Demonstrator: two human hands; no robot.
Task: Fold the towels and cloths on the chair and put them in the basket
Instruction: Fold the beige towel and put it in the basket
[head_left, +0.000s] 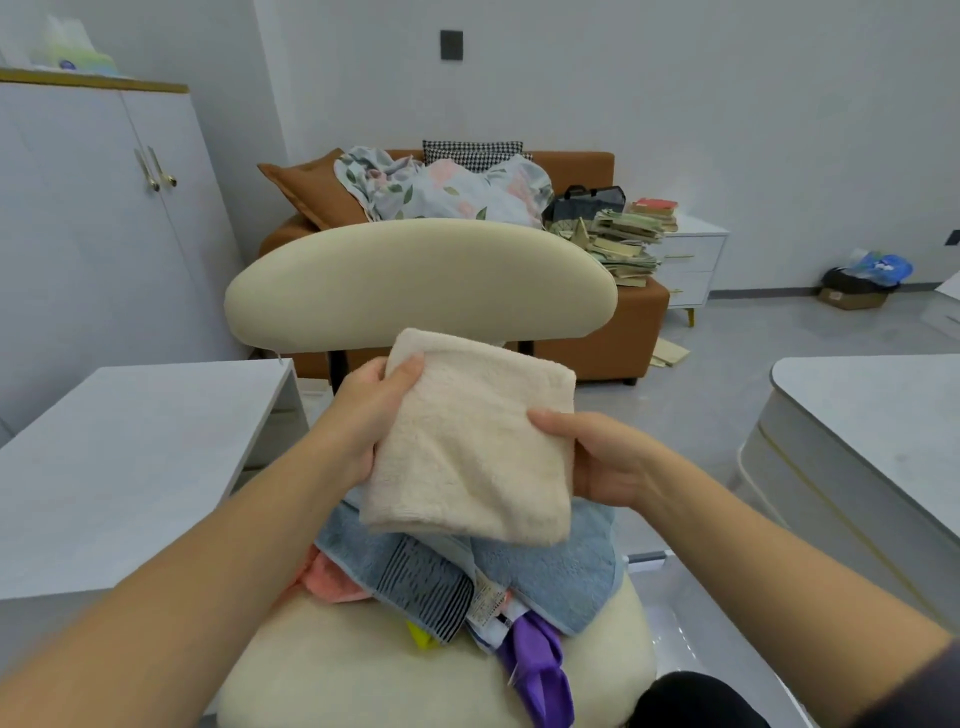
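I hold a folded cream towel (470, 441) in the air above the seat of a cream chair (421, 280). My left hand (371, 410) grips its left edge, thumb on top. My right hand (597, 457) grips its right edge, thumb on top as well. Under the towel, a pile of cloths lies on the seat: a blue towel (556, 577), a blue cloth with a dark striped end (415, 582), a pink cloth (327, 579), a purple cloth (540, 665) and a bit of yellow cloth (420, 636). No basket is in view.
A white table (130, 457) stands at my left, another white table (872, 431) at my right. Behind the chair is a brown sofa (613, 332) with a floral blanket (441, 187) and stacked books (623, 239). A white cabinet (93, 218) fills the left wall.
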